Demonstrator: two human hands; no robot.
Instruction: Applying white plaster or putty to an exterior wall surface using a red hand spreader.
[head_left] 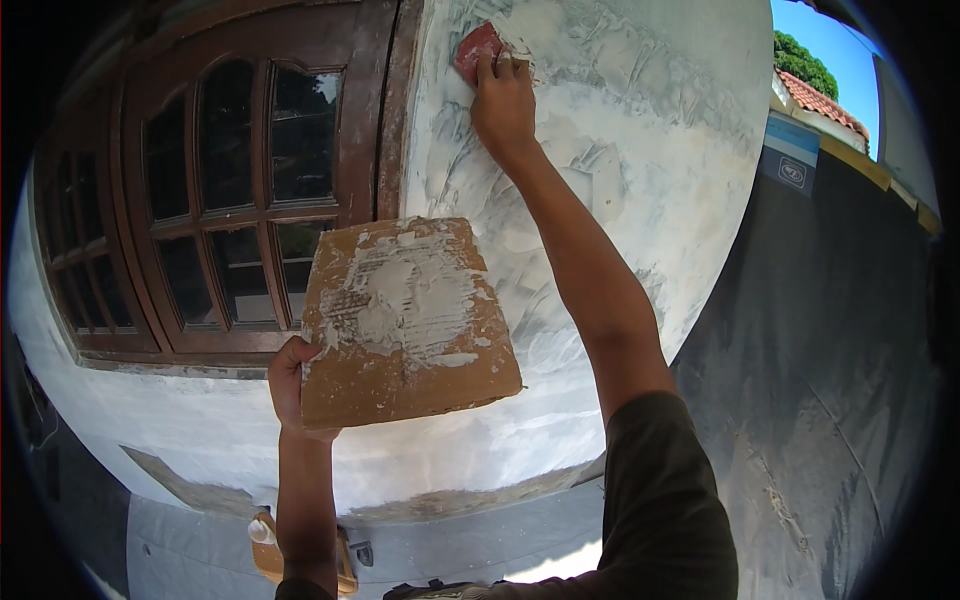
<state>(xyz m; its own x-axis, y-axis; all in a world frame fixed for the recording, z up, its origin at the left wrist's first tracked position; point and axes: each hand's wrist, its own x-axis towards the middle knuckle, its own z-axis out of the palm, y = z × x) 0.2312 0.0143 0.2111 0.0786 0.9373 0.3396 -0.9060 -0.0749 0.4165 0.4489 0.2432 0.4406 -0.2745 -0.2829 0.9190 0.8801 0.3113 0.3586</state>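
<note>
My left hand (289, 380) grips the left edge of a flat brown cardboard sheet (400, 392), thumb at the rim and the other fingers hidden behind. Whitish putty (405, 290) lies smeared over the sheet's upper middle. High up, right of the window frame, my right hand (505, 108) is closed on a red putty spreader (474, 55) with pale putty along its right side. The spreader is at the wall (640, 190), which carries patchy white and grey strokes around it.
A brown wooden window (230, 200) with glass panes fills the left. Black sheeting (800, 380) hangs at the right, below a tiled roof (822, 100). Grey sheeting (450, 550) covers the ground, where an orange-brown object (268, 560) stands partly behind my left forearm.
</note>
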